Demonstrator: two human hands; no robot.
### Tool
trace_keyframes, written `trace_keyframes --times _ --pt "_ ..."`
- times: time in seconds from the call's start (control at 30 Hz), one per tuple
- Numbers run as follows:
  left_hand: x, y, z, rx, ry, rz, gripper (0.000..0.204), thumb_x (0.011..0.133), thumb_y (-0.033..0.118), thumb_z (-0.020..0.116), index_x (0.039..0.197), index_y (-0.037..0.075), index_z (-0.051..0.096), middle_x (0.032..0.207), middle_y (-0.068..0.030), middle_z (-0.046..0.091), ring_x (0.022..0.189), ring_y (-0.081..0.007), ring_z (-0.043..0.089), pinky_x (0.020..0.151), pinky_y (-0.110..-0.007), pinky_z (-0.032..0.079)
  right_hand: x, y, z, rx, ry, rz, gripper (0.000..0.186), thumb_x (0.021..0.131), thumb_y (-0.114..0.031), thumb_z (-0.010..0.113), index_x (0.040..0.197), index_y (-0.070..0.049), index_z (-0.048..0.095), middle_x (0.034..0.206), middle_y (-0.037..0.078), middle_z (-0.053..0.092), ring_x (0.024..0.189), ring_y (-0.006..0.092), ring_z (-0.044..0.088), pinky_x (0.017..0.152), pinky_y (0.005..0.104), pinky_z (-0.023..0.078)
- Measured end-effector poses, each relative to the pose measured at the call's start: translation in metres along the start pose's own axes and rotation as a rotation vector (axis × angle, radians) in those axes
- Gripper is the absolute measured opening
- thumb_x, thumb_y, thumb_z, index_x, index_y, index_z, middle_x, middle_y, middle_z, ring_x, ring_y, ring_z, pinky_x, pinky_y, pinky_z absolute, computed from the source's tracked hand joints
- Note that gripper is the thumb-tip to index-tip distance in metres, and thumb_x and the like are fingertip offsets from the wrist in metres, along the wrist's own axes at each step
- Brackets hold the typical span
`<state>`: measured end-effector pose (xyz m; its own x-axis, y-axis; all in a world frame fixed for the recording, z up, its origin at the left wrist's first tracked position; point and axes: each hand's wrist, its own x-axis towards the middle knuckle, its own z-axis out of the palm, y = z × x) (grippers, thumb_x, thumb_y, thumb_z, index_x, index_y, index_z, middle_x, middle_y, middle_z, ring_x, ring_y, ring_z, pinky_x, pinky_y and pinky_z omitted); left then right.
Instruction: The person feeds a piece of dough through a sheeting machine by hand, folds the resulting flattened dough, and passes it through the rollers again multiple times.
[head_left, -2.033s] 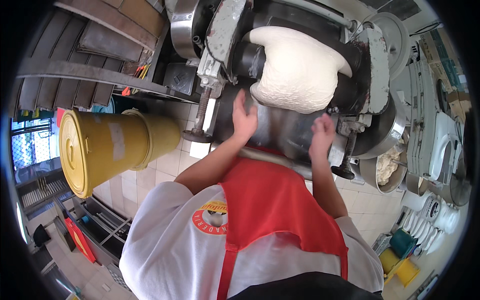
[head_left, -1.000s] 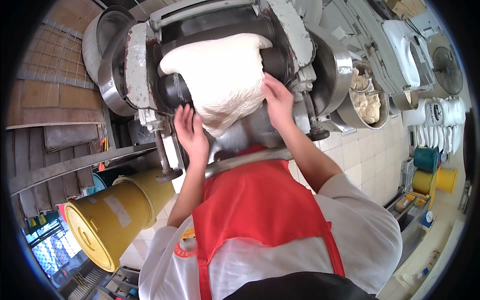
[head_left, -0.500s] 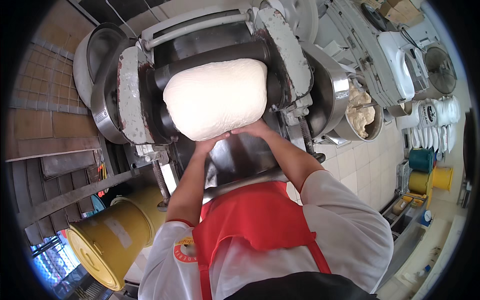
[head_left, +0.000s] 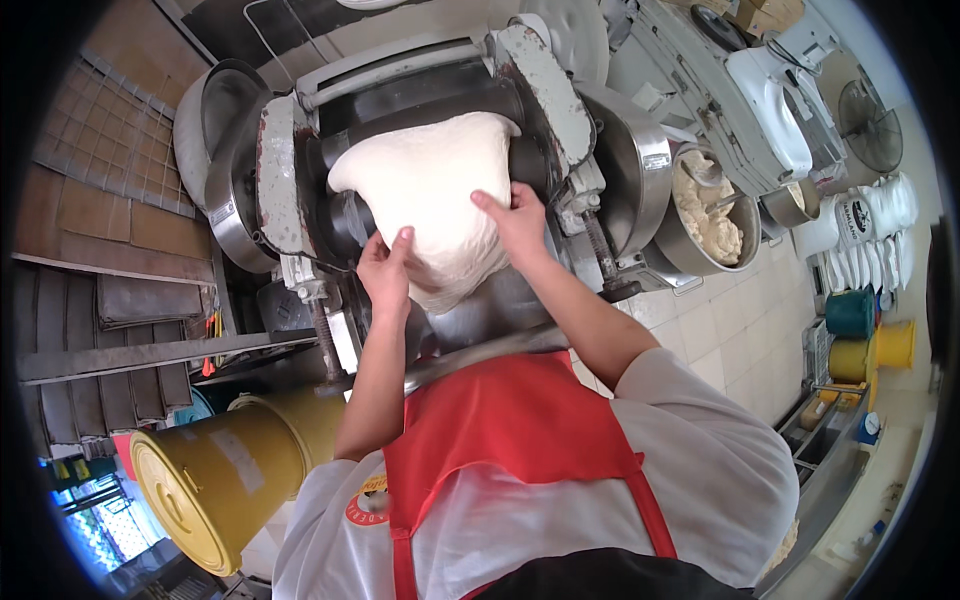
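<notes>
A large, pale, smooth piece of dough point(head_left: 430, 180) lies over the dark rollers point(head_left: 420, 110) of a dough-rolling machine. Its near end narrows and droops onto the metal slope point(head_left: 490, 315) in front. My left hand point(head_left: 384, 276) holds the dough's near left edge, thumb raised and fingers curled. On the other side, my right hand point(head_left: 518, 228) grips the right edge, its thumb on the dough's top face. The fingertips under the dough are partly hidden.
Worn grey side housings point(head_left: 548, 95) flank the rollers, and a metal bar point(head_left: 490, 355) crosses before my red apron. At right stands a steel bowl point(head_left: 705, 262) of lumpy dough. A yellow lidded bin point(head_left: 230, 465) lies at lower left, near stacked trays point(head_left: 110, 385).
My hands have moved up and apart, from under the dough's near edge to its two sides. The dough has gone from a plump block to a stretched shape with a drooping near end.
</notes>
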<state>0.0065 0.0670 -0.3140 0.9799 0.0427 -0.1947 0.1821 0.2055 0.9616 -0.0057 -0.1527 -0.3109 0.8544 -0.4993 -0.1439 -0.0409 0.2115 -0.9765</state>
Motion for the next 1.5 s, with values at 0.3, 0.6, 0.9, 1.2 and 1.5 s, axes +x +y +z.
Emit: trace_keyframes --times 0.3,0.6,0.9,1.2,1.5 --pt "-0.052 -0.106 -0.031 0.339 0.254 0.261 0.082 0.093 0.025 0.076 0.153 -0.009 0.033 0.155 -0.0273 0.041 0.149 -0.0353 0.036 0.121 -0.045 0.029 -0.029 0.102 -0.061 -0.228 0.067 -0.054 0.058 0.086 -0.015 0.082 0.136 0.002 0.058 0.129 0.016 0.066 0.115 0.0206 0.064 0.097 0.0339 0.052" --pt "0.036 -0.157 0.002 0.352 -0.214 -0.214 0.104 0.07 0.032 0.097 0.152 0.0 0.042 0.151 -0.0238 0.049 0.141 -0.0341 0.046 0.12 -0.043 0.035 0.05 0.133 -0.055 -0.651 -0.464 0.1 0.102 0.068 -0.033 0.096 0.149 0.005 0.046 0.148 0.021 0.055 0.137 0.0285 0.051 0.111 0.0371 0.044" --pt "0.064 -0.077 -0.02 0.235 -0.561 -0.224 0.072 0.073 0.016 0.094 0.134 -0.002 0.061 0.141 -0.0155 0.061 0.132 -0.0278 0.057 0.111 -0.042 0.046 0.018 0.053 -0.03 -0.037 -0.493 0.134 0.076 0.07 -0.009 0.094 0.136 0.003 0.058 0.127 0.014 0.069 0.12 0.0229 0.063 0.103 0.0365 0.051" --pt "-0.006 -0.007 -0.009 -0.129 -0.046 0.07 0.049 0.092 0.007 0.077 0.136 -0.004 0.058 0.125 -0.0145 0.069 0.114 -0.0199 0.064 0.105 -0.034 0.046 -0.008 -0.02 0.006 0.175 -0.067 0.075 0.036 0.089 -0.012 0.082 0.118 0.006 0.069 0.111 0.012 0.074 0.099 0.0158 0.069 0.087 0.0296 0.055" --pt "-0.045 -0.145 -0.078 0.287 0.16 -0.138 0.077 0.09 0.02 0.078 0.153 0.001 0.038 0.148 -0.0226 0.051 0.134 -0.0325 0.052 0.116 -0.044 0.039 -0.021 0.105 -0.066 -0.174 0.096 0.184 0.044 0.09 -0.013 0.076 0.128 0.004 0.062 0.123 0.015 0.07 0.111 0.0214 0.066 0.102 0.0328 0.049"
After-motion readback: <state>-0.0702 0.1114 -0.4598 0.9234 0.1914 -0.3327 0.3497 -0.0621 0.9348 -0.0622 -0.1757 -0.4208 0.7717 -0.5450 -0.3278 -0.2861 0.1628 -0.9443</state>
